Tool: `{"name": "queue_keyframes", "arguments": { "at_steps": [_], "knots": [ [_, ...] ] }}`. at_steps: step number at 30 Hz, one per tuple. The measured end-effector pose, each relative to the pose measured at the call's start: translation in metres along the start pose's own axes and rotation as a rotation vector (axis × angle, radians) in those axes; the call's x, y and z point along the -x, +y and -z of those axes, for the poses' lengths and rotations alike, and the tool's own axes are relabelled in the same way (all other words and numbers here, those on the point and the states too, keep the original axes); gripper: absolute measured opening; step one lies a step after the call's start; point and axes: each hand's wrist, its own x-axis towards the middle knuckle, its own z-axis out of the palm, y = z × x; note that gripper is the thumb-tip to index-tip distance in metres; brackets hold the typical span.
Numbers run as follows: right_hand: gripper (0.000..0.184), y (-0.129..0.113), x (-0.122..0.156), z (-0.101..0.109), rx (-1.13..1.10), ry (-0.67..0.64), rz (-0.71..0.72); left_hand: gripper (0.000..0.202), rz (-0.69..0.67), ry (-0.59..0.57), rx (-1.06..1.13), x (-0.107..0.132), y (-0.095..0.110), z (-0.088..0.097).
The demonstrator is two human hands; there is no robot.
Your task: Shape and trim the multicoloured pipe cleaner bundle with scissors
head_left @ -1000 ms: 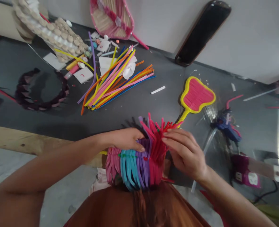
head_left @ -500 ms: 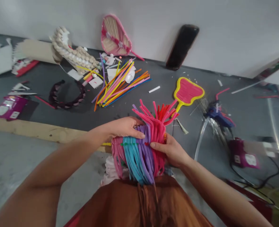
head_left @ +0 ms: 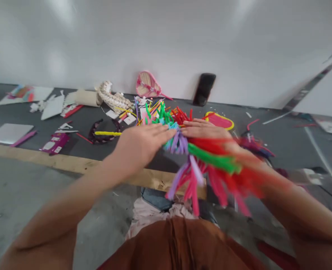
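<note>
A fringe of pipe cleaners (head_left: pixel 179 142) in green, turquoise, purple, pink and red spans the space between my hands, with loose ends pointing both up and down. A yellow stem (head_left: pixel 108 133) sticks out at its left end. My left hand (head_left: pixel 143 140) lies over the left part, fingers long across the top and thumb hidden. Across the right part is my right hand (head_left: pixel 206 130), gripping from above with its thumb out of sight. Below it the red and green strands (head_left: pixel 216 159) are smeared by motion.
On the grey table lie a dark braided headband (head_left: pixel 98 137), a purple box (head_left: pixel 56 143) and a pink and yellow paddle shape (head_left: pixel 220 120). A phone (head_left: pixel 204 89) and a pink fan (head_left: pixel 147 84) lean on the wall. Loose pipe cleaners (head_left: pixel 156 107) lie behind my hands.
My hands have lifted the fringe up and away from my body and turned it, so green and red strands show. Both hands have moved on top of it. The view has tilted up.
</note>
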Motion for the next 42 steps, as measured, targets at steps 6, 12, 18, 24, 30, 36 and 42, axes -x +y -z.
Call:
{"name": "queue_keyframes", "arguments": {
  "at_steps": [6, 12, 18, 24, 30, 36, 42],
  "knots": [
    [0.058, 0.048, 0.046, -0.043, 0.392, -0.453, 0.324, 0.038, -0.107, 0.025, -0.307, 0.069, 0.003, -0.112],
    [0.067, 0.056, 0.076, -0.046, 0.437, -0.335, 0.152, 0.056, -0.051, -0.190, -0.132, 0.092, -0.002, -0.134],
    [0.043, 0.008, 0.067, -0.066, 0.322, -0.233, 0.232, 0.051, -0.052, -0.117, -0.185, 0.083, -0.008, -0.124],
    [0.057, 0.017, 0.078, -0.102, 0.419, -0.513, 0.203, 0.070, -0.055, -0.234, -0.156, 0.087, -0.016, -0.141],
    [0.057, 0.033, 0.086, -0.109, 0.354, -0.549, 0.147, 0.075, -0.021, -0.255, -0.107, 0.088, -0.019, -0.147],
    [0.049, 0.033, 0.079, -0.093, 0.013, -0.379, 0.076, 0.088, -0.095, -0.199, -0.062, 0.092, -0.028, -0.134],
    [0.028, 0.021, 0.064, -0.069, -0.121, 0.087, -0.356, 0.101, 0.045, 0.209, -0.181, 0.114, -0.034, -0.130]
  ]
}}
